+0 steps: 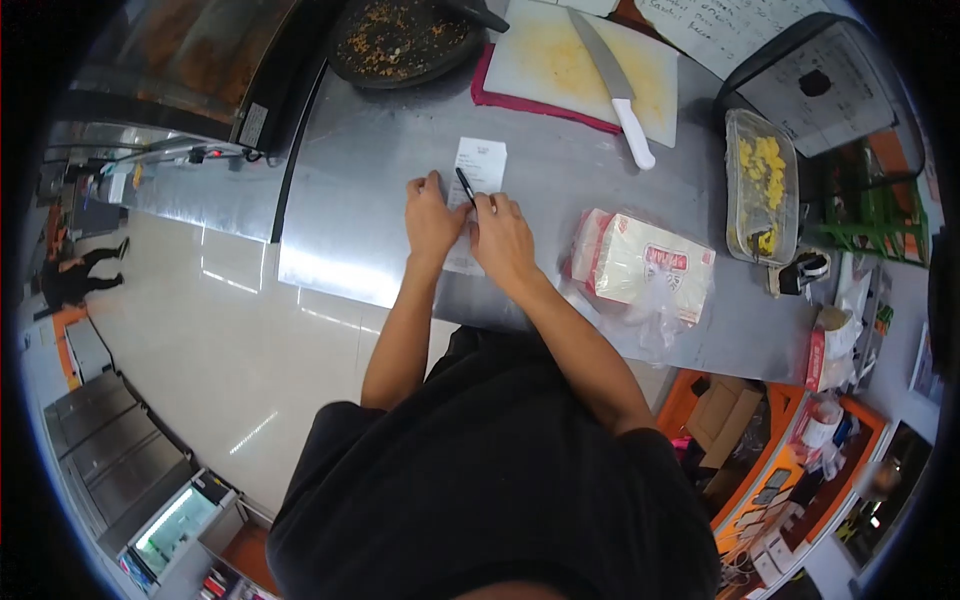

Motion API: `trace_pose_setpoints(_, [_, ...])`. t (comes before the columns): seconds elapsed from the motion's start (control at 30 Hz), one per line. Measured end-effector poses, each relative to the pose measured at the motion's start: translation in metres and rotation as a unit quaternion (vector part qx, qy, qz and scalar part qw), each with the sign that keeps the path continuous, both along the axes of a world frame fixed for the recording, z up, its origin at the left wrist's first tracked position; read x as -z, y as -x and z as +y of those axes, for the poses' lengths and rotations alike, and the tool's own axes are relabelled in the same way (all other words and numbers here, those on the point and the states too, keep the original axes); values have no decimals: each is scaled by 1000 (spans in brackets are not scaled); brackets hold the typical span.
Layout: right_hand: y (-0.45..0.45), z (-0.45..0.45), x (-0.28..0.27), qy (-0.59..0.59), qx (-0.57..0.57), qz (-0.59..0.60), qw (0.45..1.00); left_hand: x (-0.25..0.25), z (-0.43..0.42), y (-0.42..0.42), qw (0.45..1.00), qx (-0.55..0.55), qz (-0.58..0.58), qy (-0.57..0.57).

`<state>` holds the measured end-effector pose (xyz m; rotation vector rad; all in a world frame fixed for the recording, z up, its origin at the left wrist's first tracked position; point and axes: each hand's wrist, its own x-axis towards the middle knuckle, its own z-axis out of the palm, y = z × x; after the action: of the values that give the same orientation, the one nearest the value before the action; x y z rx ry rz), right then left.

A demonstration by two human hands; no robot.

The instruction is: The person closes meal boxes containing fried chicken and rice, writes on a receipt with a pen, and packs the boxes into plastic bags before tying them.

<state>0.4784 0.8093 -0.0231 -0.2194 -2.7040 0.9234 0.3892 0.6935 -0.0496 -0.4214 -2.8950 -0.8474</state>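
A narrow printed receipt point(484, 158) lies on the steel counter, its lower part partly covered by my hands. My right hand point(503, 238) is closed around a dark pen point(464, 183), whose upper end sticks out over the paper. Just to the left, my left hand point(432, 225) rests along the receipt's edge, thumb apart from the fingers, holding nothing that I can see. Right of my hands sits a white-and-red box point(650, 262) partly wrapped in clear plastic.
A white-handled knife point(632, 130) lies on a stained cutting board point(540, 60) over a red cloth. A dark stone mortar point(400, 45) with crumbs stands at the back left. To the right is a plastic tub point(740, 215) with yellow pieces. A person point(72, 275) is far left.
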Motion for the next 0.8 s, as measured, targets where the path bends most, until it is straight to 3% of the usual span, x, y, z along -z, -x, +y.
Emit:
trace_pose_setpoints(0.1, [7, -2, 23, 9, 27, -31, 999, -19, 10, 9, 986, 2, -164, 22])
trace_pose_setpoints(0.2, [10, 17, 34, 11, 68, -36, 997, -18, 4, 15, 986, 11, -168, -17])
trace_pose_setpoints(0.3, [3, 33, 14, -47, 105, 0, 993, -13, -10, 16, 986, 51, -156, -25])
trace_pose_setpoints(0.37, [-18, 30, -11, -88, 105, 71, 988, -4, -33, 15, 995, 84, -40, 18])
trace_pose_setpoints(0.43, [-57, 31, -58, -191, 147, 93, 966, -2, -58, 19, 996, 82, -30, 35])
trace_pose_setpoints(0.5, [-72, 57, -101, -223, 239, 10, 945, 4, -65, 8, 990, 111, -39, 77])
trace_pose_setpoints(0.57, [-81, 67, -103, -255, 318, -61, 911, -4, -56, 1, 986, 93, 43, 131])
trace_pose_setpoints(0.6, [-82, 73, -90, -276, 302, -91, 908, -8, -51, 6, 986, 99, 48, 125])
trace_pose_setpoints(0.67, [-86, 79, -91, -298, 285, -128, 902, -22, -52, 0, 989, 37, -105, 92])
trace_pose_setpoints(0.73, [-92, 79, -98, -298, 133, -157, 932, -27, -57, -2, 989, 34, -118, 86])
trace_pose_setpoints(0.77, [-96, 82, -98, -300, 138, -155, 931, -21, -64, 2, 991, 18, -120, 58])
trace_pose_setpoints(0.8, [-105, 88, -96, -293, 71, -137, 944, -14, -72, 8, 992, 3, -122, 29])
